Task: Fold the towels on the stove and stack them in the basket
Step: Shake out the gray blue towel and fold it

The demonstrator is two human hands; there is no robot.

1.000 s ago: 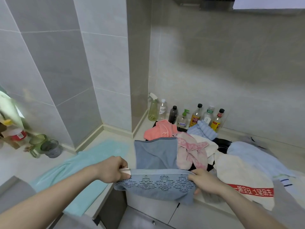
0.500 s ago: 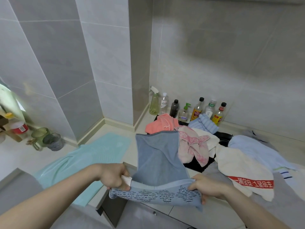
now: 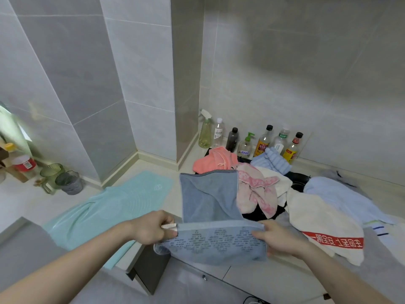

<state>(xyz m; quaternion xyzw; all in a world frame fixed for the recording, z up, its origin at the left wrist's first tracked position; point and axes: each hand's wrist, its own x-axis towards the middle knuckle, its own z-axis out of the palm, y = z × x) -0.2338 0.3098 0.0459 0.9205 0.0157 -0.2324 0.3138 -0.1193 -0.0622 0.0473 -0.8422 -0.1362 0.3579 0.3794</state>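
A blue-grey towel (image 3: 208, 200) with a dark woven pattern lies stretched over the counter's front edge, its near end folded down. My left hand (image 3: 151, 228) pinches its near left corner and my right hand (image 3: 278, 238) grips its near right corner. Behind it on the black stove (image 3: 295, 178) lie several loose towels: a coral one (image 3: 212, 161), a pink one (image 3: 256, 189), a ribbed light blue one (image 3: 274, 160), a white one with a red band (image 3: 324, 224) and a pale blue one (image 3: 341, 196). No basket is in view.
Several bottles (image 3: 245, 139) stand in a row against the back wall tiles. A teal mat (image 3: 105, 211) covers the counter to the left. Two cups (image 3: 61, 181) and a red-lidded jar (image 3: 23, 164) stand at the far left. Cabinet doors (image 3: 219, 279) are below the counter edge.
Both hands have pulled the blue-grey towel toward me and drawn it tauter. Its far edge now lies flatter and straighter. The camera has tilted a little.
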